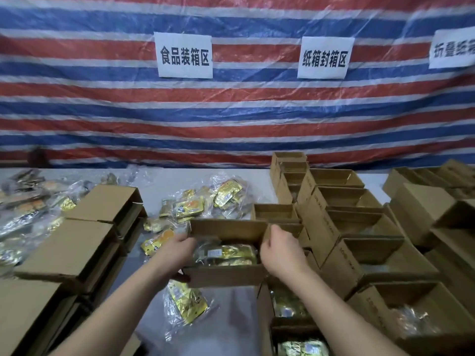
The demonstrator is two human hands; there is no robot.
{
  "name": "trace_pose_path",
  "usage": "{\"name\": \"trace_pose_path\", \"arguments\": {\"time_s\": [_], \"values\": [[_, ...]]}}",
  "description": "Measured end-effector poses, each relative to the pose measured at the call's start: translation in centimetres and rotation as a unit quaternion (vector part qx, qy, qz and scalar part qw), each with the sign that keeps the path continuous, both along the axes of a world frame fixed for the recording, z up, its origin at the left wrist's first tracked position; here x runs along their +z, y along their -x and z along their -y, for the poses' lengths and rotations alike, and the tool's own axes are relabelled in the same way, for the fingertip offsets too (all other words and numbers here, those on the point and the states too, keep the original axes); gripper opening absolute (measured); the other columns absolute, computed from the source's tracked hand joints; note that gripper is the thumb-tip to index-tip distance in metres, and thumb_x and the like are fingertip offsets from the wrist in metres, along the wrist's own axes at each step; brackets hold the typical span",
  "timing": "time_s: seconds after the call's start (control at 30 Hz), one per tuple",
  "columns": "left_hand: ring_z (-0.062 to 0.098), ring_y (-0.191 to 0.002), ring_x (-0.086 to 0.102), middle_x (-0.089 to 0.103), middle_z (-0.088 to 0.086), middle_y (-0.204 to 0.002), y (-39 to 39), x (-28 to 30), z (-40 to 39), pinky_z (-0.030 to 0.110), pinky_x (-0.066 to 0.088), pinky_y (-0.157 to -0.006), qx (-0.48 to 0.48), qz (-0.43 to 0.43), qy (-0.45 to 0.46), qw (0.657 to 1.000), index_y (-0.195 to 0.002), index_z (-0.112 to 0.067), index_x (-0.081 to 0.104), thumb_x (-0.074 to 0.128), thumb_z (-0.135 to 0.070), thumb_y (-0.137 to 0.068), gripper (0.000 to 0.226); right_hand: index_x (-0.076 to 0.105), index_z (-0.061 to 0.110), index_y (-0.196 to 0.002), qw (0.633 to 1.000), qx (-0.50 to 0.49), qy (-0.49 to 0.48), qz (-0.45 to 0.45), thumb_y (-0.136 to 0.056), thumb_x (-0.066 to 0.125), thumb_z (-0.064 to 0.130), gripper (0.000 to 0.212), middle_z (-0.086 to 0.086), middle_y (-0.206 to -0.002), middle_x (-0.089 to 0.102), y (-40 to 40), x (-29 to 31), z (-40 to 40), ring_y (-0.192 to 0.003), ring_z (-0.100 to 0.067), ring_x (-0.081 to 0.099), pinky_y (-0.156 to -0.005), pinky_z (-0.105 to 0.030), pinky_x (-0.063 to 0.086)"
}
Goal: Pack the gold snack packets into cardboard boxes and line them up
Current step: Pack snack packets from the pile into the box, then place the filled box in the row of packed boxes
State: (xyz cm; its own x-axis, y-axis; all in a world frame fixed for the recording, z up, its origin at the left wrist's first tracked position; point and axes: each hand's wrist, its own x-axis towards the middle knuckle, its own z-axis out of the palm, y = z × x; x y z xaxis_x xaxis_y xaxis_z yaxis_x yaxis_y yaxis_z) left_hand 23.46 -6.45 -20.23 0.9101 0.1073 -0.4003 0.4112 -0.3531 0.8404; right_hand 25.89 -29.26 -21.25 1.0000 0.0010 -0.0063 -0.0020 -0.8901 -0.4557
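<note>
An open cardboard box (226, 253) sits at the centre of the white worktop (231, 319), its long axis running 9 to 3 o'clock and its mouth facing up. Gold snack packets (226, 254) lie flat inside, lengthwise along that same axis. The left hand (177, 250) curls over the box's 9 o'clock end wall, fingers inside the rim. The right hand (279, 249) grips the 3 o'clock end, thumb and fingers pinching the wall's top edge.

At 3 o'clock, touching or just beside the box, open boxes (359, 227) stand in rows running from 12 to 6 o'clock, several showing packets within. At 9 o'clock, flat folded cartons (84, 240) lie stacked, well apart from the box. Loose packets in clear bags (205, 201) spread at 12 o'clock, and 1 bag (186, 303) lies at 7 o'clock just beside the near wall. Bare worktop shows only at 6 o'clock. A striped tarpaulin (231, 111) with 3 paper signs (184, 55) hangs behind.
</note>
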Motion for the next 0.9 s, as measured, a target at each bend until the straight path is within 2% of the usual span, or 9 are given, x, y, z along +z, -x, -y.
{"name": "trace_pose_path", "arguments": {"time_s": [0.13, 0.2, 0.27, 0.37, 0.53, 0.63, 0.7, 0.77, 0.9], "values": [[0.027, -0.088, 0.063, 0.06, 0.008, -0.106, -5.5, 2.4, 4.4, 0.035, 0.06, -0.055, -0.023, 0.025, -0.003, 0.999, -0.112, -0.019, 0.052, 0.032, -0.027, -0.103, 0.023, 0.056, 0.019, -0.104, 0.999, -0.039, 0.017, 0.026, -0.095, 0.051, 0.018, 0.01, 0.002, -0.09, 0.058, -5.3, 4.1, 3.6, -0.081, -0.017, 0.058, -0.058, -0.024, 0.044], [0.03, -0.086, 0.063, 0.059, 0.017, -0.111, -8.6, 2.5, 6.6, 0.039, 0.06, -0.056, -0.016, 0.032, 0.014, 0.999, -0.121, -0.01, 0.05, 0.029, -0.025, -0.103, 0.031, 0.059, 0.019, -0.103, 0.997, -0.058, 0.036, 0.039, -0.094, 0.056, 0.017, 0.01, 0.001, -0.091, 0.061, -7.9, 5.2, 5.4, -0.082, -0.018, 0.06, -0.062, -0.027, 0.05], [0.031, -0.087, 0.063, 0.057, 0.015, -0.108, -11.7, 2.2, 8.7, 0.04, 0.06, -0.057, -0.012, 0.034, 0.022, 0.999, -0.127, -0.006, 0.047, 0.028, -0.025, -0.103, 0.036, 0.06, 0.019, -0.101, 0.995, -0.07, 0.056, 0.043, -0.091, 0.063, 0.016, 0.011, 0.0, -0.09, 0.063, -10.4, 5.6, 7.0, -0.081, -0.019, 0.062, -0.069, -0.031, 0.054], [0.032, -0.086, 0.063, 0.057, 0.017, -0.112, -16.0, 1.1, 11.6, 0.031, 0.054, -0.042, -0.02, 0.028, 0.028, 0.999, -0.134, -0.004, 0.041, 0.027, -0.024, -0.103, 0.039, 0.06, 0.02, -0.1, 0.992, -0.078, 0.091, 0.043, -0.088, 0.068, 0.015, 0.015, -0.001, -0.089, 0.064, -14.1, 5.3, 8.9, -0.078, -0.019, 0.062, -0.067, -0.031, 0.054], [0.025, -0.068, 0.063, 0.057, 0.014, -0.091, -20.9, -1.8, 14.5, 0.03, 0.052, -0.039, -0.029, 0.013, 0.042, 0.999, -0.131, -0.002, 0.042, 0.027, -0.02, -0.104, 0.036, 0.057, 0.022, -0.096, 0.979, -0.088, 0.178, 0.047, -0.084, 0.073, 0.021, 0.02, 0.001, -0.084, 0.061, -19.1, 3.0, 11.1, -0.069, -0.02, 0.054, -0.06, -0.031, 0.043], [0.029, -0.071, 0.063, 0.057, 0.019, -0.101, -23.2, -3.2, 15.3, 0.036, 0.056, -0.046, -0.03, 0.009, 0.026, 0.999, -0.136, 0.0, 0.038, 0.028, -0.02, -0.104, 0.039, 0.059, 0.021, -0.095, 0.971, -0.094, 0.214, 0.05, -0.082, 0.075, 0.028, 0.022, 0.001, -0.086, 0.063, -21.2, 1.6, 11.7, -0.071, -0.02, 0.054, -0.06, -0.03, 0.044], [0.033, -0.076, 0.065, 0.057, 0.025, -0.109, -24.6, -3.9, 15.7, 0.045, 0.06, -0.059, -0.034, 0.008, 0.008, 0.999, -0.134, 0.002, 0.04, 0.029, -0.019, -0.104, 0.039, 0.062, 0.021, -0.095, 0.967, -0.099, 0.229, 0.05, -0.081, 0.076, 0.029, 0.022, 0.0, -0.087, 0.064, -22.4, 0.8, 12.0, -0.073, -0.02, 0.058, -0.062, -0.031, 0.047], [0.04, -0.091, 0.067, 0.059, 0.027, -0.117, -25.7, -4.5, 16.2, 0.049, 0.06, -0.071, -0.04, 0.008, -0.015, 0.999, -0.132, 0.003, 0.045, 0.031, -0.019, -0.103, 0.039, 0.061, 0.019, -0.101, 0.963, -0.1, 0.248, 0.037, -0.081, 0.076, 0.027, 0.026, -0.002, -0.092, 0.065, -23.3, 0.0, 12.2, -0.082, -0.023, 0.063, -0.065, -0.033, 0.049], [0.041, -0.101, 0.065, 0.06, 0.025, -0.122, -27.2, -5.2, 16.9, 0.045, 0.06, -0.07, -0.052, -0.004, -0.04, 0.998, -0.131, 0.003, 0.049, 0.034, -0.019, -0.102, 0.039, 0.061, 0.015, -0.11, 0.957, -0.111, 0.265, 0.023, -0.086, 0.071, 0.016, 0.026, -0.004, -0.097, 0.061, -24.1, -1.5, 12.7, -0.088, -0.022, 0.063, -0.072, -0.032, 0.055]]}}
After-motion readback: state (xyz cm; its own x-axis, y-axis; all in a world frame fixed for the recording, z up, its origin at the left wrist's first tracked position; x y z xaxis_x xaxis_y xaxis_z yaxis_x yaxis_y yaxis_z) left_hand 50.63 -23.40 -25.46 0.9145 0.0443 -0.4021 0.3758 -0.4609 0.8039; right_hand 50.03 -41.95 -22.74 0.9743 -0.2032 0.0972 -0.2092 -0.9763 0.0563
